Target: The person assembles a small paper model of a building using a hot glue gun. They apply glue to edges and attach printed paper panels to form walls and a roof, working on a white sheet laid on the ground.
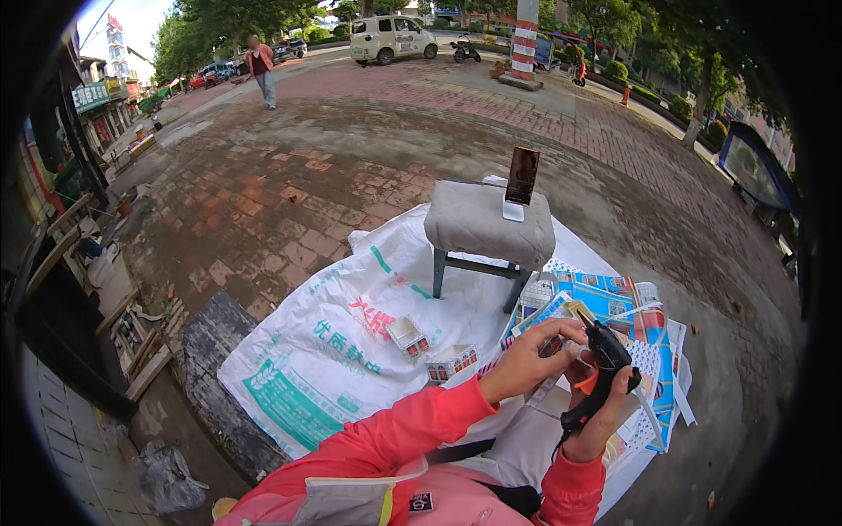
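Observation:
A black hot glue gun with an orange trigger and a brass-coloured tip is gripped in my right hand, its tip tilted up and to the left. My left hand is beside the gun's front end, fingers curled and pinched together; what they hold, if anything, is too small to make out. Left of my hands, two small white paper-like model pieces with red-framed windows, one box-shaped and another, rest on a white woven sack. Blue and white printed sheets lie beyond and right of the gun.
A cushioned stool stands on the sack, bearing a phone on a white stand. A dark weathered board lies along the sack's left edge. Farther off are brick paving, a walking person and a parked van.

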A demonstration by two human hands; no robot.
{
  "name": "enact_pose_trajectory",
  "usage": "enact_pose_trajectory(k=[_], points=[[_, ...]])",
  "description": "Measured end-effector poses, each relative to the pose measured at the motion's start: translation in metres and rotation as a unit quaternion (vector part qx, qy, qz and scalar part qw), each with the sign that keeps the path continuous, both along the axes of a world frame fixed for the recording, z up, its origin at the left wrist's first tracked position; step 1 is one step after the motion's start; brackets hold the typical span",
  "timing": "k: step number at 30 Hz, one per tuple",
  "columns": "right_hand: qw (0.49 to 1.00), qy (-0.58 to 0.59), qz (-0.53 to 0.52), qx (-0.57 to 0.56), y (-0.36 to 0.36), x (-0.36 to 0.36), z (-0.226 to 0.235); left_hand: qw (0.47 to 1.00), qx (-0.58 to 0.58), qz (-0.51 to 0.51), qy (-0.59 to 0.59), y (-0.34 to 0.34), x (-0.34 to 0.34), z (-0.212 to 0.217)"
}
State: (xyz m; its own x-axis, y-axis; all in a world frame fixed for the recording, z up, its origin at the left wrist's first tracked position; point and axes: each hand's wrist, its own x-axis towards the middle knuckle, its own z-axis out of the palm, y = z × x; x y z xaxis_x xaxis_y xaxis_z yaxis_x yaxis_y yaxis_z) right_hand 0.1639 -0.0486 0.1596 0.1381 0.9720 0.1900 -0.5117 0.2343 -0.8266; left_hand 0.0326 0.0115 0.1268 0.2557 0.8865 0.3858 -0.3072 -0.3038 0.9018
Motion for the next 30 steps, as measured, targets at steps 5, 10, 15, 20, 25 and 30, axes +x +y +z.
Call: enact_pose_trajectory(k=[5, 10, 15, 20, 25, 30], points=[[1.0, 0.015, -0.002, 0.002, 0.0, 0.0, 0.001, 0.998, 0.044, 0.044, 0.007, 0.0, 0.003, 0.0], [1.0, 0.026, 0.005, -0.003, 0.001, -0.001, 0.001, 0.997, 0.027, 0.072, 0.002, 0.005, 0.005, -0.008], [0.999, 0.004, 0.035, -0.008, 0.003, 0.003, 0.004, 0.999, -0.023, 0.035, -0.035, 0.003, 0.003, -0.011], [0.997, -0.016, 0.06, -0.044, 0.007, 0.007, 0.01, 0.997, -0.03, 0.047, -0.061, -0.001, -0.009, -0.011], [0.998, -0.001, 0.001, -0.057, 0.009, 0.015, 0.014, 0.985, -0.014, 0.125, -0.118, -0.001, -0.022, -0.01], [0.997, -0.014, -0.047, -0.055, 0.01, 0.022, 0.017, 0.993, -0.001, 0.099, -0.072, -0.012, -0.026, -0.019]])
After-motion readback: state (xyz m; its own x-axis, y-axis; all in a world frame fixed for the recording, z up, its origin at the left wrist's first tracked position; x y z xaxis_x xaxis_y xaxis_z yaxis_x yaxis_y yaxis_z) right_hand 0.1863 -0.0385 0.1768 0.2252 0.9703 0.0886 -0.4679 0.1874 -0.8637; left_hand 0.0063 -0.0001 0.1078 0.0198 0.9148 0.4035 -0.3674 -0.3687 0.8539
